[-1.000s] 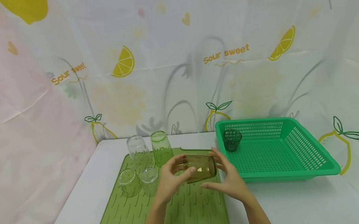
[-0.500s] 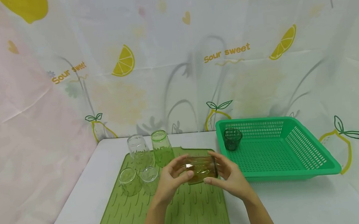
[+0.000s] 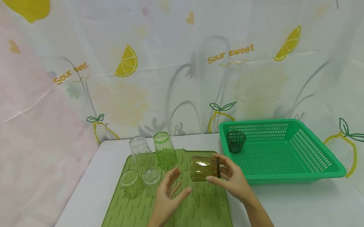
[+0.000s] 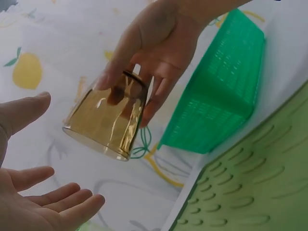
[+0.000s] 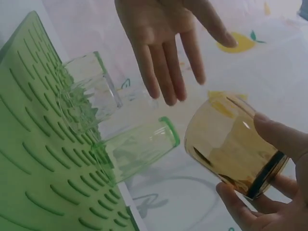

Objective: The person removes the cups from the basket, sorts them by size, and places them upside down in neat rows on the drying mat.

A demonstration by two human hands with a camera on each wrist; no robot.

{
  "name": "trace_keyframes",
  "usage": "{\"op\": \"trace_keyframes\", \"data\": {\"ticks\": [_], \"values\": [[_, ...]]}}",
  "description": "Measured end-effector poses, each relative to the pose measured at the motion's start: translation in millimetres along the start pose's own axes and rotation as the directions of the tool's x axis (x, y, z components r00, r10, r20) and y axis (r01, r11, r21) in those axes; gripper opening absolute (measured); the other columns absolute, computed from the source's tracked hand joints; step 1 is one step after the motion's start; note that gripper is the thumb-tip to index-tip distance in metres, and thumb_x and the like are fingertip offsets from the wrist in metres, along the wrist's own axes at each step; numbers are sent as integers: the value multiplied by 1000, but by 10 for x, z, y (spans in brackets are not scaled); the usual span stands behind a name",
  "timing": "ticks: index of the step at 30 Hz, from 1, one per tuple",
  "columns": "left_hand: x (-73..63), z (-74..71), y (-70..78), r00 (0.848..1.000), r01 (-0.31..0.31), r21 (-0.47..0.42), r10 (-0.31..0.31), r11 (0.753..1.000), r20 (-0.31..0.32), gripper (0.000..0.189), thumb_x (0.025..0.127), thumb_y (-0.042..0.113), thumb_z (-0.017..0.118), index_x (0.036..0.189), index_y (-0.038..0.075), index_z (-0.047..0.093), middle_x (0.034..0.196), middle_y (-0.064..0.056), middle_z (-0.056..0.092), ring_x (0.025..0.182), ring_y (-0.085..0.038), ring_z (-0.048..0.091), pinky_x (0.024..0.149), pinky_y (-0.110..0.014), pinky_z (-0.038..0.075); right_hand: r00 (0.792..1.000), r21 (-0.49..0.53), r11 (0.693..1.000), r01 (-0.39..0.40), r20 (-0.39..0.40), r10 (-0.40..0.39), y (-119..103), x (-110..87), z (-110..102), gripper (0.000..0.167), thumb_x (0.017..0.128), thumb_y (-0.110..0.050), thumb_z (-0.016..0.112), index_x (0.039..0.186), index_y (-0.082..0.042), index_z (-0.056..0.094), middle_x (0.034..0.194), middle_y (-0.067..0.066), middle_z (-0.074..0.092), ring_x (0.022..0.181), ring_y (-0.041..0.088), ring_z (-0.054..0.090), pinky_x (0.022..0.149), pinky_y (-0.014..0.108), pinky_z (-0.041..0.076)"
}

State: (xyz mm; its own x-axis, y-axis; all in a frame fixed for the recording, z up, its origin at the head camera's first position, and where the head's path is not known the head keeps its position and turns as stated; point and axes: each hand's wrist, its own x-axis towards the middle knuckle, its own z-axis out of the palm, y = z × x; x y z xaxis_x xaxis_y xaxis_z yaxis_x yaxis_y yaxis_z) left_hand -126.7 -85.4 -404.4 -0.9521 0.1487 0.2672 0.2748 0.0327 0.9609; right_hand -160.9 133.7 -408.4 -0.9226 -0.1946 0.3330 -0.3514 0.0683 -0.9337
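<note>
An amber drinking glass [image 3: 202,169] lies on its side in the air over the green drying mat [image 3: 190,212]. My right hand [image 3: 233,180] grips it round the base end, thumb on the near side and fingers behind; its mouth points left. My left hand [image 3: 169,198] is apart from the glass, fingers spread and holding nothing, as the right wrist view also shows. Left of it, a tall clear glass [image 3: 142,156], a tall green glass [image 3: 165,152] and two short glasses, one pale green [image 3: 131,184] and one clear [image 3: 152,181], stand upside down on the mat.
A green plastic basket [image 3: 283,176] stands on the white table right of the mat, with one dark green glass [image 3: 236,141] inside its left end. Behind the table hangs a cloth [image 3: 173,85] printed with lemons.
Both hands were on the amber glass; my left hand has let go and drawn back down and left. The right hand keeps hold of the glass, nearly in the same place.
</note>
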Motion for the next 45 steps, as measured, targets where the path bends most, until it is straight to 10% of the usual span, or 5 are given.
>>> {"op": "trace_keyframes", "data": {"ticks": [14,25,29,34,45], "values": [[-691,-422,-229,936,246,201,-178,948,-305,44,82,5,71,121,-8,55,105,-21,64,87,-5,64,71,-24,56,992,35,992,-121,-27,122,150,64,120,64,76,-4,77,133,-3,48,119,13,59,112,24,56,101,47,41],[-1091,-1235,-1178,782,530,620,-52,578,-621,85,76,63,65,126,-5,52,115,-29,58,102,-44,55,76,-51,53,990,-131,987,-91,93,103,267,201,345,67,75,-15,80,132,-1,50,122,12,58,112,30,53,91,42,47],[-1147,-1306,-1200,727,573,646,52,505,-685,86,69,50,78,127,-7,49,122,-33,49,111,-52,43,88,-67,37,985,-218,976,-16,163,53,318,262,451,68,74,-18,81,131,1,50,123,15,58,108,31,56,87,38,51],[-1153,-1230,-883,744,613,639,-67,464,-665,105,64,37,82,137,-16,28,134,-43,29,127,-57,25,100,-73,20,975,-302,952,48,219,20,378,322,558,71,72,-18,82,131,4,49,125,19,56,107,34,57,84,39,53],[-1167,-1356,-1038,738,673,604,-327,427,-591,128,64,51,80,141,-17,3,139,-47,12,131,-59,8,102,-74,2,957,-367,926,88,289,24,468,416,707,73,72,-19,82,131,5,49,125,19,57,101,31,59,79,36,54]]}}
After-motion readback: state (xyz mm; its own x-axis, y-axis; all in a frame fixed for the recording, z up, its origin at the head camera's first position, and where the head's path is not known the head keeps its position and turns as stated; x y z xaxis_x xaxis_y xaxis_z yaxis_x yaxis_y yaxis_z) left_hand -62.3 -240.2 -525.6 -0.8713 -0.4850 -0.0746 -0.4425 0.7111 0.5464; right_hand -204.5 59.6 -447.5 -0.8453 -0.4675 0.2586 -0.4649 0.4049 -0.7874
